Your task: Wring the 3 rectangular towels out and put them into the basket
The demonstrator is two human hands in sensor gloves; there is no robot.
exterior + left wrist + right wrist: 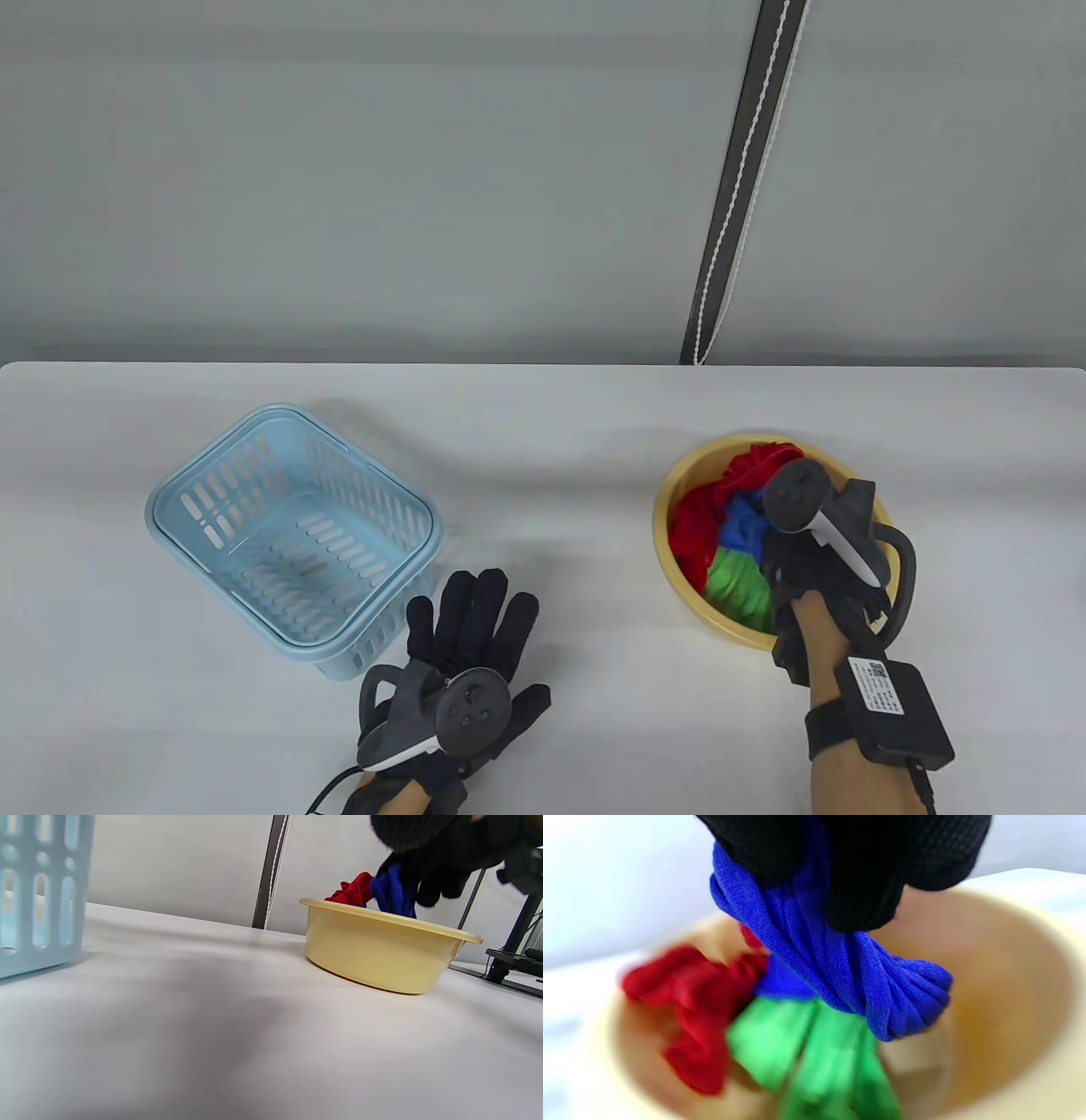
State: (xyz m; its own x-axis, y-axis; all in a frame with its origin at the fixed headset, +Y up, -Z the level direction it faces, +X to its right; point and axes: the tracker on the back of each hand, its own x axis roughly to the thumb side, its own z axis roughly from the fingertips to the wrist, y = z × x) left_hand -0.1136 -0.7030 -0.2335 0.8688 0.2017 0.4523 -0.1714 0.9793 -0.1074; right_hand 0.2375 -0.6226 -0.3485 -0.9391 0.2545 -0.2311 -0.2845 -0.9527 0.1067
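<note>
A yellow bowl (670, 497) at the right of the table holds a red towel (700, 531), a blue towel (742, 522) and a green towel (738, 586). My right hand (785, 556) reaches into the bowl and grips the blue towel (840, 976), bunched under its fingers (865, 895) and raised above the green towel (806, 1052) and red towel (695, 1005). In the left wrist view the blue towel (392, 893) stands above the bowl's rim (382, 918). My left hand (471, 615) lies flat on the table with straight fingers, beside the light blue basket (170, 505), which holds nothing.
The basket's slotted wall (42, 891) is close on the left of the left wrist view. A dark strap with a white cord (738, 178) hangs against the back wall. A black stand (513, 946) is off the table's right side.
</note>
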